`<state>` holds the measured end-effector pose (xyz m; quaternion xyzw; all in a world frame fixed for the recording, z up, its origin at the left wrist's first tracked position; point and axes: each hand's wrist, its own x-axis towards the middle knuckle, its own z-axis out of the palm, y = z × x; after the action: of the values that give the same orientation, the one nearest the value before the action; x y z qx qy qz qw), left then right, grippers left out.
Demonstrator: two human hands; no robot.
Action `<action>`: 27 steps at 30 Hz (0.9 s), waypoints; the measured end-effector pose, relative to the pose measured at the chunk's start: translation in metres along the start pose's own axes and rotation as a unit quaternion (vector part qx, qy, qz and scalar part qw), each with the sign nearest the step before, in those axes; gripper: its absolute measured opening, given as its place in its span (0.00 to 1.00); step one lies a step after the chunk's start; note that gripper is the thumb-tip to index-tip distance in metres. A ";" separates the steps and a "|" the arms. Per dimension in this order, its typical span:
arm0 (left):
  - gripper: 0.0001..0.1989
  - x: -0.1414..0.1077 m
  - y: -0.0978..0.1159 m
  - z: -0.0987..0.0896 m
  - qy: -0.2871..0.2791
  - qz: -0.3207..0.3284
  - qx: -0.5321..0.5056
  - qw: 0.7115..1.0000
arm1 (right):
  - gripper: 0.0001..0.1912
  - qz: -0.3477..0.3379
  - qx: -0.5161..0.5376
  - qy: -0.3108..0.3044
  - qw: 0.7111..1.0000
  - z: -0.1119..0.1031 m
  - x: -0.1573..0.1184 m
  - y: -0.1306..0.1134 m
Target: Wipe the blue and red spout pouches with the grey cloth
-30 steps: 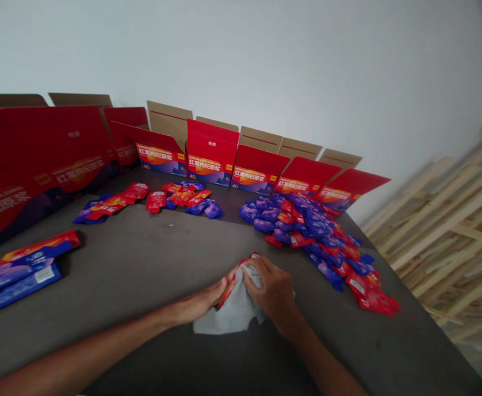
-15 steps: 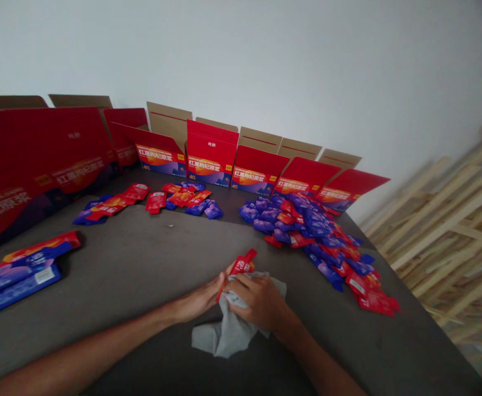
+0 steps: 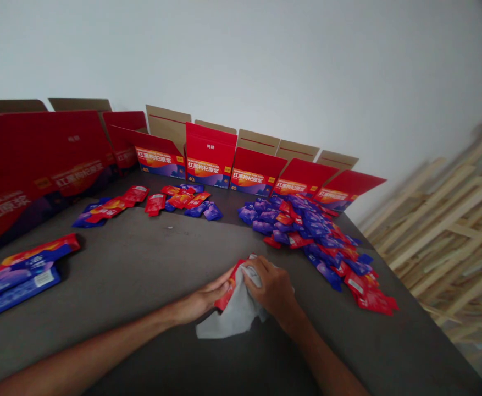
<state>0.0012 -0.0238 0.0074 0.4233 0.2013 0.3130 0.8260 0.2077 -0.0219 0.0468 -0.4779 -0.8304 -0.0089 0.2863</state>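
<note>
My left hand [image 3: 206,296] pinches the edge of a red sachet [image 3: 231,285] from the left. My right hand [image 3: 269,286] presses a crumpled grey cloth [image 3: 234,313] around the sachet from above. Most of the sachet is hidden by the cloth and my right hand, with only a red strip showing between my hands. The cloth's lower end lies on the dark grey table top [image 3: 133,258].
Beyond my hands lie a large heap of red and purple sachets [image 3: 306,225] and smaller groups [image 3: 183,201]. Open red cartons [image 3: 211,157] stand along the wall. Flat blue-and-red cartons [image 3: 18,280] lie at left. A wooden slat frame [image 3: 442,236] stands beyond the right table edge.
The sachet has dropped from standing above my hands and is now mostly covered. My right hand has moved forward over it, drawing the cloth around it.
</note>
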 end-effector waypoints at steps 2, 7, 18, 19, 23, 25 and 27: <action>0.28 0.002 0.001 0.002 -0.005 0.019 -0.032 0.999 | 0.09 -0.044 0.006 -0.050 0.998 0.001 0.000 -0.003; 0.31 0.002 0.003 0.002 0.034 0.019 -0.072 0.997 | 0.11 -0.115 0.003 -0.138 0.984 0.005 -0.003 -0.012; 0.39 0.011 0.016 -0.011 0.159 -0.013 -0.006 0.987 | 0.09 0.018 -0.039 -0.076 0.996 0.007 0.003 -0.003; 0.39 0.017 0.019 -0.012 0.185 -0.007 0.008 0.983 | 0.10 0.018 -0.041 -0.081 0.996 0.007 0.003 -0.004; 0.34 0.062 0.041 -0.011 0.217 0.051 0.057 0.973 | 0.12 -0.023 -0.045 -0.129 0.990 0.012 0.000 -0.011; 0.29 0.095 0.056 -0.005 0.191 0.085 0.074 0.975 | 0.12 -0.053 -0.046 -0.160 0.985 0.015 -0.002 -0.014; 0.24 0.132 0.072 0.004 0.144 0.099 0.081 0.981 | 0.13 -0.069 -0.051 -0.179 0.980 0.018 -0.004 -0.016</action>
<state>0.0739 0.0962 0.0599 0.4572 0.2996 0.4334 0.7164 0.1878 -0.0283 0.0336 -0.4273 -0.8977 0.0145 0.1067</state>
